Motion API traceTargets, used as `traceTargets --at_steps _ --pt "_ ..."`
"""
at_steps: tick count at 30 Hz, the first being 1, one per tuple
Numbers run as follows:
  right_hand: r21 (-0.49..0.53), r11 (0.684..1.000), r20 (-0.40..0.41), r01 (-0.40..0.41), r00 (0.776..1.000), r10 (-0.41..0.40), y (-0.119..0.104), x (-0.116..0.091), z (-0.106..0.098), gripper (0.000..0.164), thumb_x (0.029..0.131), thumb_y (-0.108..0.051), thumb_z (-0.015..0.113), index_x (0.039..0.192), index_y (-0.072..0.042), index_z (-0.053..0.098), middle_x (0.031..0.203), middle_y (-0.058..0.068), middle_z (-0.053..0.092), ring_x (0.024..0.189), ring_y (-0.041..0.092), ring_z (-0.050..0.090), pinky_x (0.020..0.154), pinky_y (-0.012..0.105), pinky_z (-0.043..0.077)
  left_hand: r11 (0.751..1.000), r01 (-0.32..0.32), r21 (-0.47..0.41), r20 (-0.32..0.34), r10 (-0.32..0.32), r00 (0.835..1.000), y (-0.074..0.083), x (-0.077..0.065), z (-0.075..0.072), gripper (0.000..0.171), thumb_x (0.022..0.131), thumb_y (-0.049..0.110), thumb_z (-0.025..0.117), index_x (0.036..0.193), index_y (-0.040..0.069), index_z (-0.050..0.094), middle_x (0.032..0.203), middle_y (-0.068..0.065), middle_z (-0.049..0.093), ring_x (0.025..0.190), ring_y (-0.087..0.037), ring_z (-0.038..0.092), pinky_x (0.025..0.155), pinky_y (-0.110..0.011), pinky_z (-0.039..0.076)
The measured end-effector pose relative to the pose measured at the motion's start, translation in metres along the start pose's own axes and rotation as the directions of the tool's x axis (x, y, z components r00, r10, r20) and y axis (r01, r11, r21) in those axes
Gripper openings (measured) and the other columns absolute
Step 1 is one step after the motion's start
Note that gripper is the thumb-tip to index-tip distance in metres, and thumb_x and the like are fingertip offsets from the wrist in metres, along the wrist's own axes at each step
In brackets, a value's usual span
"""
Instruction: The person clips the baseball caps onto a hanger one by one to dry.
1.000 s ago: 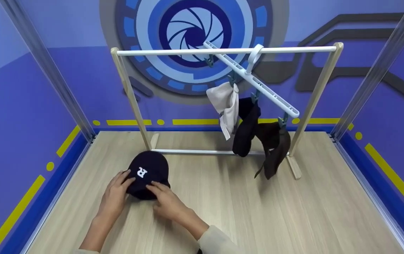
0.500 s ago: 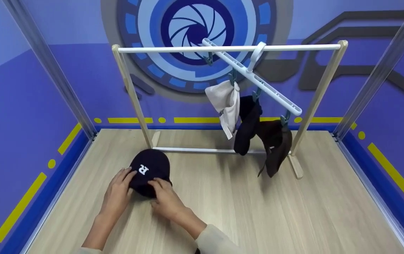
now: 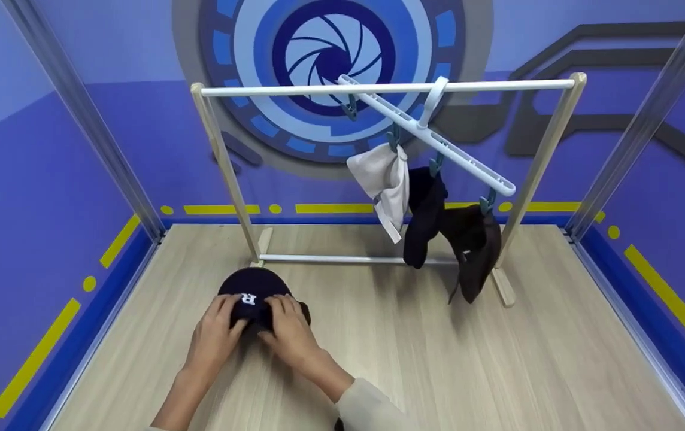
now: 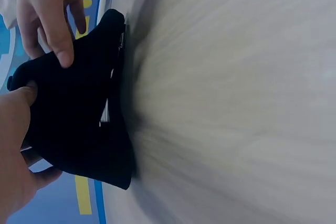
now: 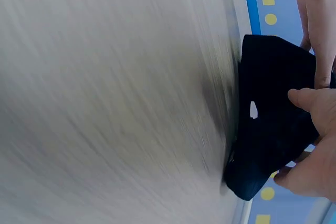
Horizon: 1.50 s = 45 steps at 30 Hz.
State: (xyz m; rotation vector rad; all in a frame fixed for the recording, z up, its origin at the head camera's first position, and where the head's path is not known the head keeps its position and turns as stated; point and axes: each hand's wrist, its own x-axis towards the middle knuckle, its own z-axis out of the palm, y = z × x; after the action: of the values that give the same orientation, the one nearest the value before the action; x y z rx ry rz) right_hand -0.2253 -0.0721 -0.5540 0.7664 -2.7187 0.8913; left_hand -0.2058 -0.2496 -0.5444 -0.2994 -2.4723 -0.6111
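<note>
A dark navy baseball cap with a white letter R rests on the table at the left front of the rack. My left hand grips its left side, thumb toward me and fingers over the top. On the cap's right side, my right hand pinches the fabric in a similar way. The left wrist view shows the cap between thumb and fingers, its lower edge close to the tabletop. In the right wrist view the cap shows a small light opening near its lower edge.
Beyond stands a drying rack with a white top bar. From it hangs a white clip hanger, angled across the bar. Clipped on are a light cap, a black cap and a dark brown cap. One clip hangs bare.
The cap has turned so that its letter sits lower and a part sticks out at the right. Both hands have shifted slightly rightward with it. The hanging caps look much the same.
</note>
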Motion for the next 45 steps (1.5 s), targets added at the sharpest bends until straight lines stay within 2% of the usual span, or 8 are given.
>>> traceTargets --at_steps 6,11,15,21,29,34,40,45 --pt "0.016 0.999 -0.05 0.041 0.998 -0.041 0.008 0.008 -0.007 0.041 0.091 -0.011 0.077 0.128 -0.005 0.06 0.13 0.012 0.063 0.132 0.031 0.054 0.111 0.041 0.045 0.999 -0.008 -0.032 0.006 0.008 1.0 0.008 0.002 0.003 0.044 0.081 0.003 0.084 0.121 -0.004 0.066 0.116 -0.019 0.061 0.11 -0.039 0.066 0.087 -0.05 0.057" --pt "0.034 0.998 -0.08 0.048 0.996 -0.045 0.012 0.013 -0.012 0.03 0.093 -0.001 0.07 0.122 -0.006 0.066 0.123 0.009 0.068 0.121 0.026 0.062 0.103 0.036 0.051 0.999 -0.007 -0.049 0.025 0.008 1.0 0.008 0.002 0.002 0.051 0.077 -0.008 0.082 0.124 -0.004 0.064 0.123 -0.019 0.061 0.115 -0.04 0.064 0.09 -0.05 0.056" --pt "0.064 0.997 -0.085 0.043 0.996 -0.037 0.013 0.014 -0.013 0.029 0.093 0.002 0.067 0.121 -0.007 0.068 0.122 0.006 0.07 0.118 0.022 0.065 0.1 0.033 0.053 0.999 -0.012 -0.053 0.028 0.014 1.0 0.006 -0.001 -0.001 0.056 0.074 -0.018 0.078 0.127 -0.005 0.062 0.127 -0.021 0.06 0.117 -0.041 0.062 0.092 -0.05 0.055" --pt "0.062 0.994 -0.12 0.094 0.989 -0.086 0.018 0.017 -0.018 0.029 0.092 0.006 0.066 0.118 -0.007 0.071 0.117 0.005 0.073 0.112 0.019 0.068 0.096 0.029 0.054 0.998 -0.017 -0.062 0.018 0.018 1.0 0.008 0.002 -0.001 0.054 0.076 -0.021 0.075 0.127 -0.005 0.063 0.127 -0.021 0.062 0.117 -0.04 0.063 0.091 -0.047 0.056" --pt "0.116 0.991 -0.127 0.072 0.99 -0.057 0.021 0.02 -0.025 0.029 0.094 0.004 0.065 0.118 -0.01 0.073 0.115 0.004 0.075 0.109 0.019 0.07 0.094 0.03 0.056 0.993 -0.091 -0.072 -0.076 0.086 0.993 0.01 0.01 0.002 0.054 0.075 -0.026 0.072 0.124 -0.004 0.067 0.121 -0.02 0.067 0.111 -0.039 0.066 0.087 -0.048 0.058" --pt "0.166 0.983 -0.144 0.075 0.988 -0.051 0.022 0.023 -0.03 0.029 0.094 0.004 0.064 0.119 -0.009 0.074 0.117 0.005 0.074 0.112 0.019 0.069 0.096 0.031 0.055 0.99 -0.088 -0.107 -0.097 0.078 0.992 0.013 0.015 0.0 0.051 0.079 -0.023 0.07 0.125 -0.001 0.068 0.122 -0.018 0.067 0.112 -0.039 0.066 0.087 -0.049 0.057" --pt "0.179 0.98 -0.164 0.089 0.985 -0.059 0.022 0.026 -0.04 0.027 0.095 0.003 0.063 0.117 -0.008 0.074 0.114 0.004 0.075 0.11 0.018 0.07 0.095 0.031 0.056 0.987 -0.068 -0.144 -0.095 0.054 0.994 0.02 0.025 -0.003 0.04 0.086 -0.015 0.069 0.123 0.0 0.069 0.122 -0.018 0.069 0.113 -0.036 0.067 0.089 -0.047 0.057" --pt "0.192 0.979 -0.167 0.069 0.985 -0.037 0.022 0.026 -0.045 0.026 0.096 0.002 0.063 0.117 -0.009 0.074 0.115 0.004 0.075 0.11 0.017 0.07 0.095 0.031 0.056 0.985 -0.069 -0.159 -0.101 0.053 0.993 0.025 0.028 -0.004 0.037 0.088 -0.013 0.068 0.123 0.001 0.07 0.122 -0.016 0.069 0.114 -0.034 0.067 0.091 -0.045 0.056"
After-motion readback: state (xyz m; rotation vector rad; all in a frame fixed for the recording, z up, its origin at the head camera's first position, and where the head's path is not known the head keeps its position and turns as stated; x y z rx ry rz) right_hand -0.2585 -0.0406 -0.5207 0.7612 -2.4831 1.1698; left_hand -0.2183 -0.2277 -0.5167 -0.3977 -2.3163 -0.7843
